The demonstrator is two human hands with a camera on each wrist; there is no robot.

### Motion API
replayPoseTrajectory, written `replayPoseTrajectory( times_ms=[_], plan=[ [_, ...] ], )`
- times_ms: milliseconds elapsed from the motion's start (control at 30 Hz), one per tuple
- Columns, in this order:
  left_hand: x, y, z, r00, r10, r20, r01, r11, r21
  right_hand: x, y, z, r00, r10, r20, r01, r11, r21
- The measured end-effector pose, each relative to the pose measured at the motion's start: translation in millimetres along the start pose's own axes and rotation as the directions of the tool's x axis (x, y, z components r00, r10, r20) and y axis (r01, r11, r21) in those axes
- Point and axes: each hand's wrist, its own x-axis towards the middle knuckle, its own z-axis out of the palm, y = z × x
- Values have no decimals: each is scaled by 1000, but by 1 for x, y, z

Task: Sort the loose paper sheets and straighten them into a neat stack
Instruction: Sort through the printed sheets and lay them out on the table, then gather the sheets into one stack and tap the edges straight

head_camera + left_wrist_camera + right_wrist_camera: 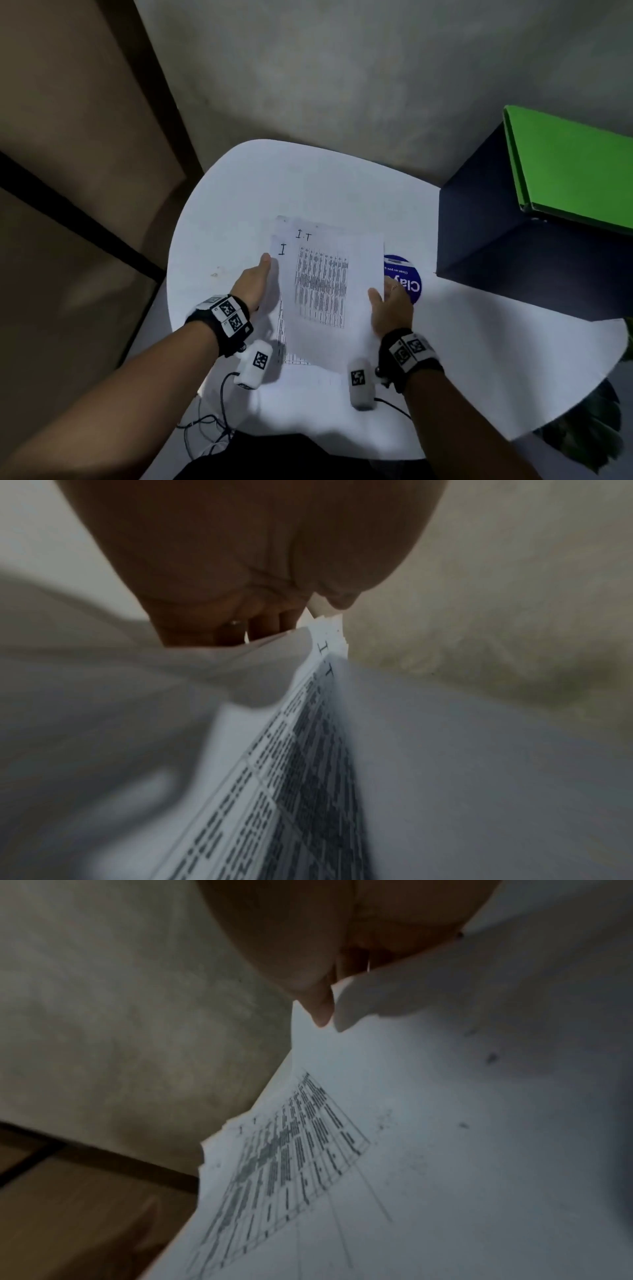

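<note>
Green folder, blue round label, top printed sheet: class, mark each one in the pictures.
Green folder (575, 171), head view, on its flat cover.
Blue round label (407, 284), head view, on its visible blue part beside the papers.
Top printed sheet (325, 291), head view, on its printed table.

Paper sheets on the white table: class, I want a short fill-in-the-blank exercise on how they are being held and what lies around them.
1. The paper sheets are gripped at their side edges by ____ hands, the left hand and the right hand.
2. The top sheet carries a printed ____.
3. The folder on the dark box is coloured ____.
4. The round blue item beside the right hand lies on the white ____.

Missing words: both; table; green; table
</note>
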Motion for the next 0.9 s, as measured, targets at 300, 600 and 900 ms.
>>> replayPoseTrajectory(
  times_ms=[300, 600, 900],
  plan=[
    [-11, 4, 27, 972, 216, -92, -215, 976, 25, -3, 18, 29, 991, 73, 110, -42, 965, -257],
    [-58, 62, -20, 856, 506, -104, -503, 772, -390, 19, -61, -67, 985, -145, 91, 81, 863, 498],
    [-79, 62, -12, 810, 547, -214, -582, 701, -412, -17, -74, -73, 972, -236, -10, 203, 812, 548]
  ],
)
